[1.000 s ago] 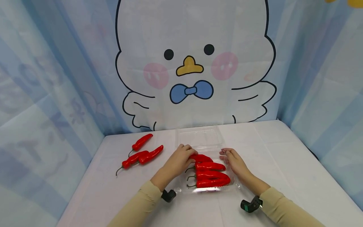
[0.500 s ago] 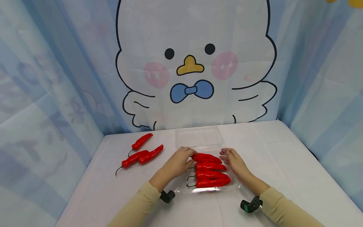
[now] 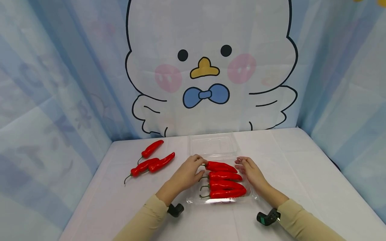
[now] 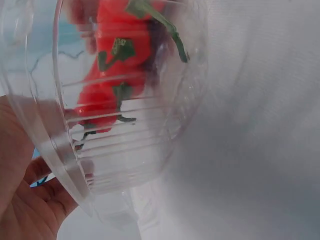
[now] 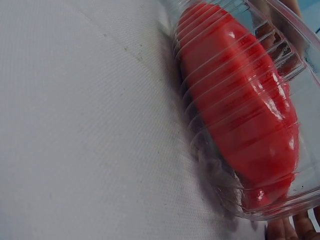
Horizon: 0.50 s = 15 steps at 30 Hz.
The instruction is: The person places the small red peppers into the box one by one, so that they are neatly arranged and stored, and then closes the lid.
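A clear plastic clamshell box (image 3: 193, 201) lies unfolded on the table, its lid (image 3: 213, 146) spread out behind it. Inside its tray are several red chili peppers (image 3: 225, 176) side by side, stems to the left. My left hand (image 3: 188, 172) is at the tray's far left, fingertips by the stem of the farthest pepper (image 3: 221, 167), thumb apart from the fingers. Through the tray wall, the left wrist view shows several green stems (image 4: 122, 50). At the far right corner, my right hand (image 3: 254, 174) holds the box's edge, some fingers visible through the plastic.
Three more red peppers lie on the left of the table: one alone (image 3: 152, 149) at the back and two touching, the left one (image 3: 140, 168) and the right one (image 3: 162, 162). A white cloth (image 3: 301, 174) covers the table. Printed curtains (image 3: 205, 117) stand around its back and sides.
The farthest pepper has shifted right and now lies more fully in view. My left hand has drawn slightly back left to its stem end. My right hand stays at the corner.
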Each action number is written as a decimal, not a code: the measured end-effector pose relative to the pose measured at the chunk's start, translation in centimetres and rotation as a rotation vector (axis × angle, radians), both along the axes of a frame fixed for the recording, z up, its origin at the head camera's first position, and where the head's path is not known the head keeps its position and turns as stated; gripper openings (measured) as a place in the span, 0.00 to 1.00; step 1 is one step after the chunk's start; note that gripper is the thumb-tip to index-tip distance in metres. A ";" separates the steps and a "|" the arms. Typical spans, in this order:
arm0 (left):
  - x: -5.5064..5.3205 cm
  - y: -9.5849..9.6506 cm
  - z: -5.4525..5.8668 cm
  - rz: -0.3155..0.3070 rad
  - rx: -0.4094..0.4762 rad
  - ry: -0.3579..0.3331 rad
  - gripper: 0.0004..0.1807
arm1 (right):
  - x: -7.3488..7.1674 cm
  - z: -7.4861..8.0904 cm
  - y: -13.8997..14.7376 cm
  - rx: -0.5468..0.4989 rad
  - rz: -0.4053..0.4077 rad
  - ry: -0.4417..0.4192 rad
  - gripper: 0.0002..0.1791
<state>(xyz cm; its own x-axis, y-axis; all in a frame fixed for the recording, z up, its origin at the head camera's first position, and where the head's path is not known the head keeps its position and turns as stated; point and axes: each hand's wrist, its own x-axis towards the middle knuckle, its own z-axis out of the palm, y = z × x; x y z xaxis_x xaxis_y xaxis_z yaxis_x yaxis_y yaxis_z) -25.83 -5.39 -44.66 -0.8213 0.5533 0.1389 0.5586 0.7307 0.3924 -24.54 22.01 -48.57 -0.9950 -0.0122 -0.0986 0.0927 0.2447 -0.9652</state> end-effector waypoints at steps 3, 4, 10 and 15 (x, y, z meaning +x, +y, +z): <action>0.0 -0.4 -0.1 0.009 0.017 0.005 0.18 | 0.0 -0.1 0.0 0.001 0.003 0.003 0.23; 0.0 -0.6 -0.1 0.012 0.023 0.011 0.18 | 0.0 -0.1 0.0 -0.004 0.001 -0.002 0.23; -0.1 -1.4 -0.4 0.035 0.068 0.042 0.17 | 0.1 0.0 -0.1 0.003 0.005 0.002 0.23; -0.1 -2.0 -0.5 0.073 0.100 0.055 0.17 | 0.1 0.0 -0.2 0.012 0.005 -0.004 0.24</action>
